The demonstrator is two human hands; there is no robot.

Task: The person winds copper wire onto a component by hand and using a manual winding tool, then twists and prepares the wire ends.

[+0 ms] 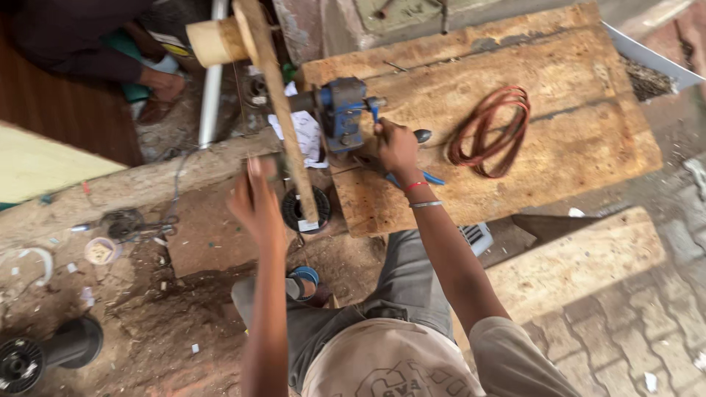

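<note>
A blue hand-crank winding machine (pixel 342 110) is fixed to the left end of a worn wooden board (pixel 559 95). My right hand (pixel 396 147) is closed around its crank, with a black knob (pixel 423 135) showing just past my fingers. My left hand (pixel 255 198) is raised and motion-blurred, left of a slanting wooden bar (pixel 283 110) and a black wire spool (pixel 305 211). Its grip is too blurred to read. A coil of reddish wire (pixel 491 131) lies on the board, right of my right hand.
Another person sits at the top left, a hand (pixel 165 84) resting low. A white pipe (pixel 212 81) stands beside them. A black spool (pixel 22 362) lies at the bottom left on dirty ground. A wooden plank (pixel 581 257) lies at the right over paving.
</note>
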